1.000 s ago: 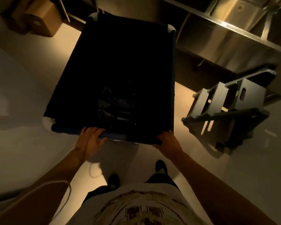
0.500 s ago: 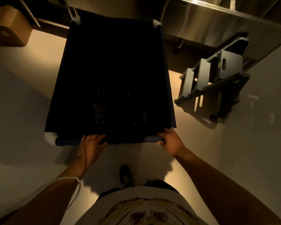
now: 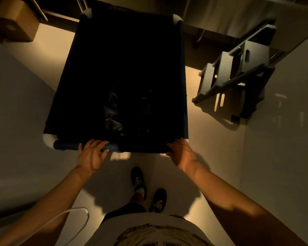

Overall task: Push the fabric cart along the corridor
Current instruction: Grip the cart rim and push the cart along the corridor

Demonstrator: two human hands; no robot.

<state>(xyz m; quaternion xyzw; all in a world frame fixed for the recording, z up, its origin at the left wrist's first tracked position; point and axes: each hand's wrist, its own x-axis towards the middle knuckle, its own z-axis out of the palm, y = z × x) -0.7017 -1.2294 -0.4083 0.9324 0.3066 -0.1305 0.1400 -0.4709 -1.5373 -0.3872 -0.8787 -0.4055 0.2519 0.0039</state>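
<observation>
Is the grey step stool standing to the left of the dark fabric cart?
No, the grey step stool stands right of the dark fabric cart, by the wall.

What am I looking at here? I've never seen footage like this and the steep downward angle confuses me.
No machine is involved: a person wears a wide-angle camera on the head, so the one picture looks down past their chest to their arms and shoes. The big dark rectangle is a fabric cart, seen from above, with white corner fittings; something dark and crinkled lies inside, too dim to identify. The left hand rests on the cart's near rail, fingers over the blue bar. The right hand grips the near right corner. To the right stands a grey step stool, apart from the cart. A cardboard box sits on the floor at upper left. A white cable hangs by the left arm.
</observation>
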